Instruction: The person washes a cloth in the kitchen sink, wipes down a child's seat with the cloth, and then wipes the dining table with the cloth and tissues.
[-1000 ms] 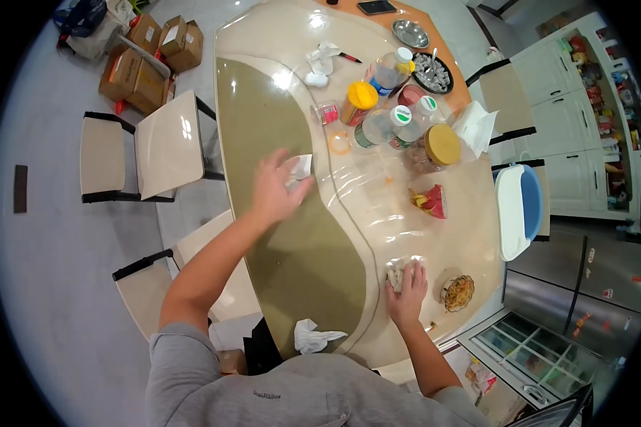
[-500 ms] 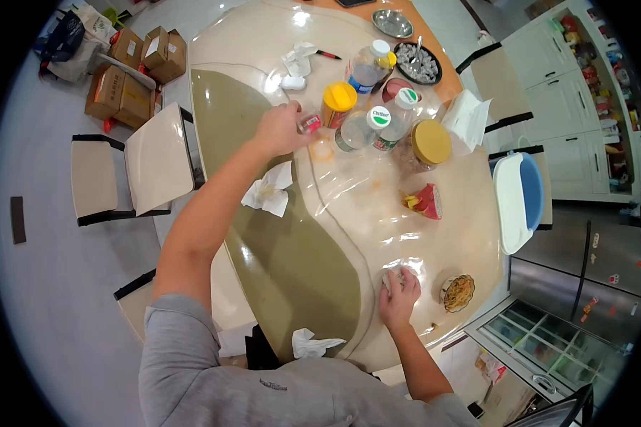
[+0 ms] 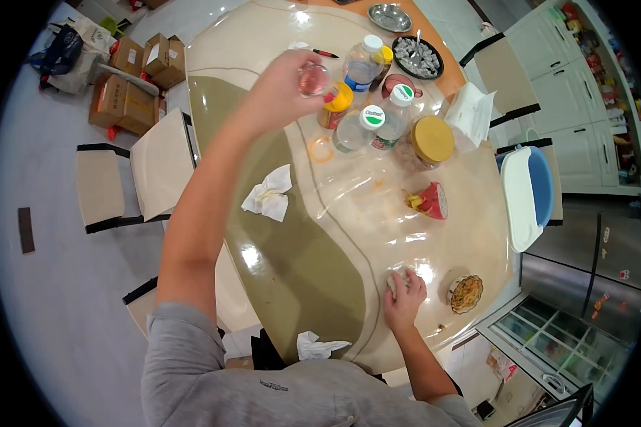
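My left hand point(image 3: 292, 85), its fingers closed, holds a small clear jar point(image 3: 313, 80) with red on it above the far left part of the table. The jar is tilted, and its round end faces me. Just right of that hand stands a yellow-lidded container point(image 3: 338, 98), partly covered by it. An orange ring stain point(image 3: 321, 149) marks the table below. Near the front right, my right hand point(image 3: 404, 299) presses a crumpled greyish cloth point(image 3: 393, 282) onto the tabletop. A glass bowl of shredded food point(image 3: 466, 294) sits to the right of it.
Several bottles, including a green-capped bottle point(image 3: 372, 118), and a gold-lidded jar point(image 3: 431, 140) stand mid-table. A dragon fruit piece point(image 3: 430, 201), crumpled tissues point(image 3: 271, 193), a black bowl point(image 3: 438, 71) and a metal dish point(image 3: 389, 18) lie around. Chairs point(image 3: 165, 164) flank the table.
My left hand has lifted the small jar off the tabletop and moved it up and away, turning it. My right hand stays on the cloth in nearly the same place.
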### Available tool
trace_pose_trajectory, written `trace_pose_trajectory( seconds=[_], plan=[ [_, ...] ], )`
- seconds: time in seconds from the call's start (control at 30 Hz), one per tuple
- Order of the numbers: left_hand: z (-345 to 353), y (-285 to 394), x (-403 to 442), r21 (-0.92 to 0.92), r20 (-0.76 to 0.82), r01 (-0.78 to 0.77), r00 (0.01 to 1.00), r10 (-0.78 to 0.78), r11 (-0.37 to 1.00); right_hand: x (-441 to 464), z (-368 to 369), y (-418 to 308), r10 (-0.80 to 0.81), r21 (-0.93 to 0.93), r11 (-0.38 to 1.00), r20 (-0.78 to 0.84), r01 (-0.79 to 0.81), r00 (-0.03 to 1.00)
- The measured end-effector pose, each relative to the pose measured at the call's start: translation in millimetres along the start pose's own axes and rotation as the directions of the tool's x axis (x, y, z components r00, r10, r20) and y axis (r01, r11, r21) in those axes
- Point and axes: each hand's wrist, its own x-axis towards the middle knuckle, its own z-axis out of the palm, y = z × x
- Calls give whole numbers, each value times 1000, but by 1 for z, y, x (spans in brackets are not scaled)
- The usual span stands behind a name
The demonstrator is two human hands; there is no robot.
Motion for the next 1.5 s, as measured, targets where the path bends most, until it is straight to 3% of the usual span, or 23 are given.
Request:
trace_pose_trajectory(
  seconds=[0.03,0.1,0.23,0.3,0.33,0.4,0.43,0.47,0.5,0.63,0.7,0.73,0.8,0.93,1.0,1.1,1.13,1.2,1.33,1.4,1.5],
  plan=[
    [5,-6,4,2,-3,-2,1000,2,1000,0,1,0,-3,1,1000,-3,3,1000],
    [20,-25,13,138,51,-212,977,206,968,-1,3,3,12,11,1000,-4,-12,1000],
    [14,-34,14,48,6,-269,963,269,962,0,1,4,-3,6,1000,6,3,1000],
    [9,-76,27,-373,-113,69,986,-119,925,0,0,3,-9,21,1000,7,9,1000],
    [13,-96,32,-372,-115,69,986,-119,926,0,-1,3,-11,21,1000,6,10,1000],
    [26,-137,37,-32,-60,268,961,-270,963,1,0,4,-7,44,999,10,7,1000],
    [34,-157,37,-34,-64,270,960,-272,962,1,0,6,-12,43,999,11,11,1000],
    [41,-171,36,295,-24,125,992,-124,947,1,1,8,-19,36,999,18,18,1000],
    [46,-186,35,582,65,-42,998,4,812,0,1,9,-24,29,999,27,24,999],
    [60,-165,17,556,-29,91,996,-90,826,1,0,6,-4,28,1000,49,3,999],
    [65,-169,5,576,-215,29,970,118,817,3,0,3,5,41,999,36,-7,999],
    [61,-166,-3,580,-208,27,971,116,814,4,2,2,8,48,999,40,-10,999],
    [46,-151,-27,353,-62,178,984,-167,919,3,2,3,9,50,999,26,-10,1000],
    [27,-88,-93,398,24,188,976,-215,898,3,3,4,-1,53,999,11,1,1000],
    [21,-75,-125,557,50,250,942,-332,792,2,5,5,-6,35,999,-20,7,1000],
    [12,-74,-167,697,46,194,949,-313,690,1,8,7,-17,24,1000,-38,18,999],
    [10,-78,-174,697,45,193,949,-311,690,1,8,6,-18,24,1000,-40,19,999],
    [7,-90,-189,425,47,425,871,-488,799,0,6,6,-13,39,999,-38,14,999],
    [6,-92,-206,455,-47,451,873,-485,768,-2,6,7,-1,44,999,-45,3,999],
    [1,-62,-203,652,-75,473,818,-570,593,-1,5,7,2,51,999,-32,0,999],
    [-6,-73,-219,605,-3,460,818,-575,650,-3,7,9,13,48,999,-33,-11,999]
  ],
)
